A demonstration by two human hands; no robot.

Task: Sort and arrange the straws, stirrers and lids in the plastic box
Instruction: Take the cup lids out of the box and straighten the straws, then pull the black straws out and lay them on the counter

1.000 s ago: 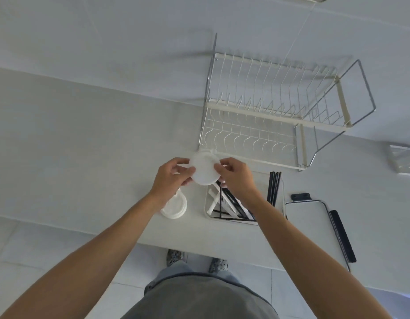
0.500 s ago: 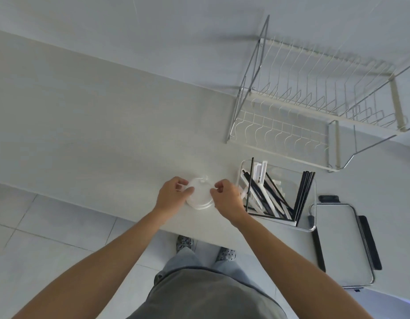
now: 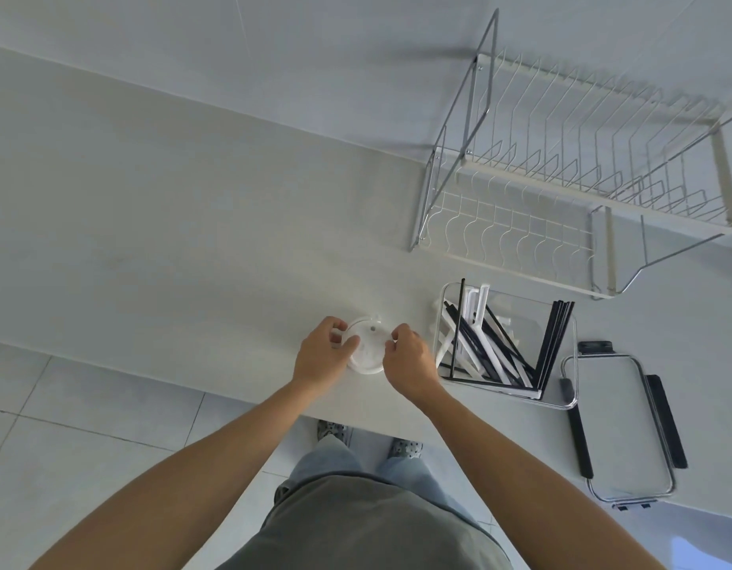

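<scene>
A stack of round white lids (image 3: 367, 343) rests on the white counter (image 3: 191, 248) near its front edge. My left hand (image 3: 324, 353) grips the stack's left side and my right hand (image 3: 409, 357) pinches its right side. To the right stands the clear plastic box (image 3: 570, 388), which holds black straws (image 3: 555, 335) leaning along its right wall and a jumble of black and white straws and stirrers (image 3: 475, 343) on its left side.
A wire dish rack (image 3: 561, 191) stands behind the box against the wall. The box's clear cover with black clips (image 3: 627, 425) lies flat to the right of the box. The counter's front edge runs just below my hands, with tiled floor beyond.
Both hands brought a white lid down from the air in front of the rack onto the lid stack on the counter. The view swung left.
</scene>
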